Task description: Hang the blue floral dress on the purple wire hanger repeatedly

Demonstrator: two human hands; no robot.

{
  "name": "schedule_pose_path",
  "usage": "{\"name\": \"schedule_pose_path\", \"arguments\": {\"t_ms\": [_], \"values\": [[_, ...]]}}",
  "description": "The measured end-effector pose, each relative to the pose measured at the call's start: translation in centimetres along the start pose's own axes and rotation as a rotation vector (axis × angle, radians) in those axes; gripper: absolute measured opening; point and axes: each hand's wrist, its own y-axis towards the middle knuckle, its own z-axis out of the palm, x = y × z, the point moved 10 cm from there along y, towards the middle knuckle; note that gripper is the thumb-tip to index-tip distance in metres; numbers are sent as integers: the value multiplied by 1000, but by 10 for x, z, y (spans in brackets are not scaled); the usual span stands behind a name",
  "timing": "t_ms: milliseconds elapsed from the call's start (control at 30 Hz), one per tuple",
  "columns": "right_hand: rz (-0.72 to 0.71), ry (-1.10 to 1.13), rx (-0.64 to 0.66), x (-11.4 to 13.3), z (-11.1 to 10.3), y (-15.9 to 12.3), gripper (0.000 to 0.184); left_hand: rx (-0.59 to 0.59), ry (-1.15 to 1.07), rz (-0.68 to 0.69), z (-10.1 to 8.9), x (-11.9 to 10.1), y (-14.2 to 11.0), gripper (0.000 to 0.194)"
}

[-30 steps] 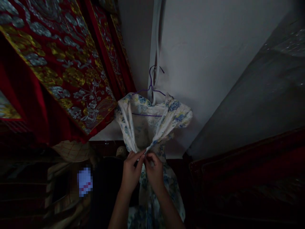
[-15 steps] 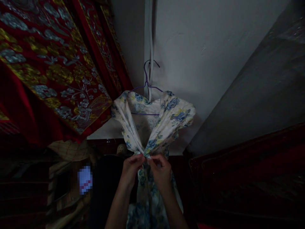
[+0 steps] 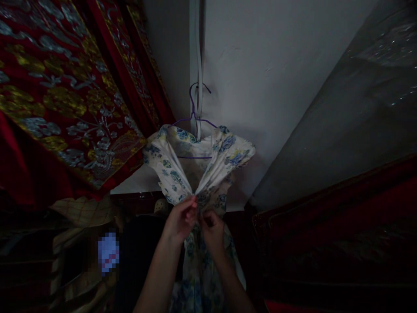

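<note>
A white dress [image 3: 176, 178] with blue and yellow flowers hangs from a thin purple hanger [image 3: 193, 114]. My left hand [image 3: 183, 217] pinches the front edges of the dress together at the bottom of the V-neck. Slightly lower and to its right, my right hand [image 3: 212, 228] has its fingers closed at the front opening, against the fabric. Its fingertips are dim, and whatever small bit they grip is hidden. Below the hands the skirt [image 3: 198, 278] falls between my forearms.
A red cloth with gold and silver embroidery [image 3: 71, 100] hangs at the left. The hanger hooks by a white strip [image 3: 198, 52] on the pale wall [image 3: 260, 65]. Dark red furniture or cloth [image 3: 325, 208] stands at the right. A pixelated bright patch [image 3: 109, 253] shows lower left.
My left hand has risen to the neckline point and pulls the edges together there. My right hand has dropped slightly away from it. The whole view has shifted a little.
</note>
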Motion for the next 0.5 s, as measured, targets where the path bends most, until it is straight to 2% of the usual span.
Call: {"name": "schedule_pose_path", "arguments": {"t_ms": [67, 200, 267, 300, 400, 433, 500], "values": [[22, -11, 11, -11, -2, 1, 32, 33, 36, 59, 28, -34, 4, 9], [32, -39, 34, -26, -14, 10, 37, 218, 118, 218, 107, -109, 1, 9], [27, -41, 58, -29, -20, 18, 39, 298, 186, 278, 140, -130, -4, 8], [22, -41, 74, -28, -23, 23, 40, 315, 232, 313, 150, -136, -6, 7], [-4, -38, 139, -13, -28, 40, 38, 284, 399, 482, 160, -141, -10, 16], [-19, -36, 158, -1, -30, 47, 36, 262, 450, 551, 158, -142, -12, 19], [-75, -21, 183, 40, -32, 64, 28, 234, 533, 651, 153, -139, -15, 22]]}}
